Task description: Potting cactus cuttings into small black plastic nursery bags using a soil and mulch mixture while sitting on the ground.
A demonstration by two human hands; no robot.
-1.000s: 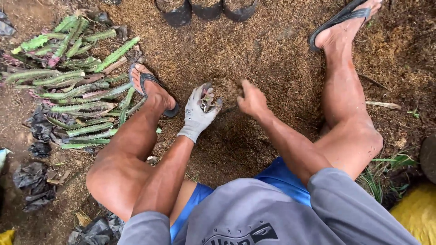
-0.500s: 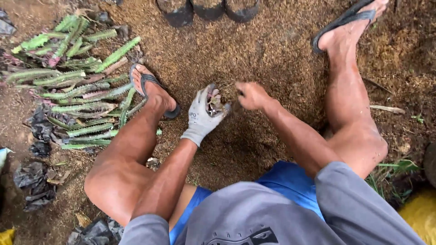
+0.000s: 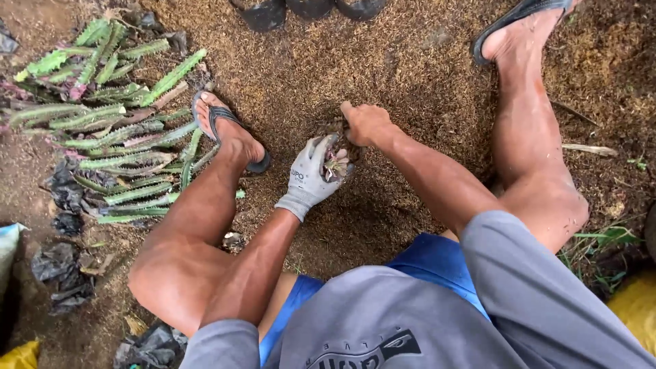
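Drawn back from 1 o'clock toward centre since a second ago, grey-gloved left hand (image 3: 309, 179) clamped on small pinkish spiky plant cutting (image 3: 335, 165), bare right hand (image 3: 365, 123) just beyond at 1 o'clock, fingers curled into brown husk-strewn soil (image 3: 328, 61), grip unclear.

Knitted grey cloth glove (image 3: 307, 179), matt, on the left hand; bare skin on the right hand (image 3: 367, 123). Coarse, fibrous brown husk ground (image 3: 410, 61), dry and rough. Spiny, ridged green cactus cuttings (image 3: 116, 137); crumpled glossy black plastic bags (image 3: 65, 195); smooth rubber sandal (image 3: 229, 126).
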